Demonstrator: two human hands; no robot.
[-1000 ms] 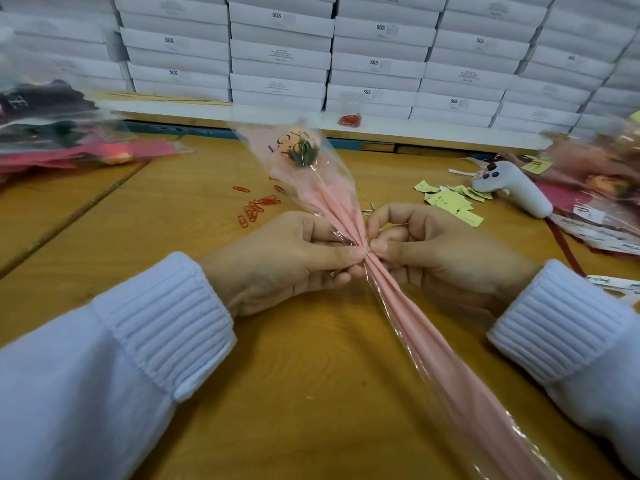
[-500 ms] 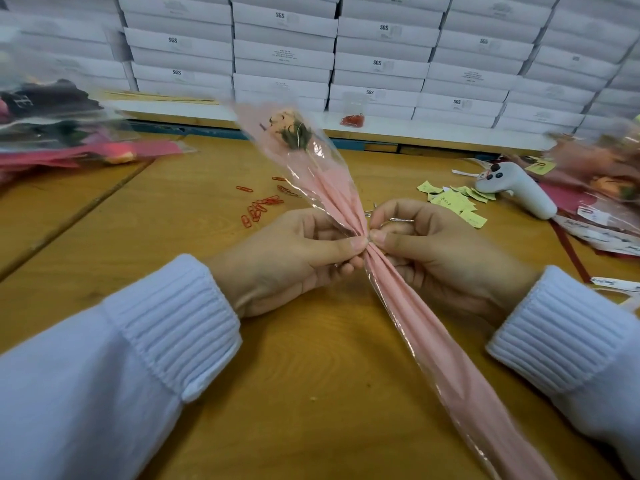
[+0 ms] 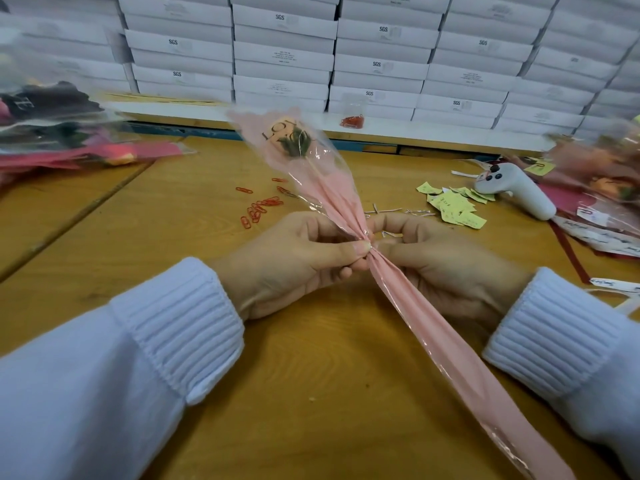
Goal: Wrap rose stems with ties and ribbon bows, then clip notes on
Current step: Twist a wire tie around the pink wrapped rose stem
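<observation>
A single rose in a pink and clear sleeve lies slantwise over the wooden table, flower head at the far end. My left hand and my right hand meet at the sleeve's gathered neck. Both thumbs and forefingers pinch there, on the sleeve and what looks like a thin wire tie. Silver wire ties lie just beyond my right hand. Red paper clips are scattered behind my left hand. Yellow notes lie to the right.
White boxes are stacked along the back wall. A pile of wrapped roses sits at the far left, more wrapped flowers at the far right. A white controller-shaped tool lies by the notes. A bag of red clips stands on the ledge.
The flower head swung up and back slightly as the sleeve turned between my fingers. Both hands stayed pinched at the neck.
</observation>
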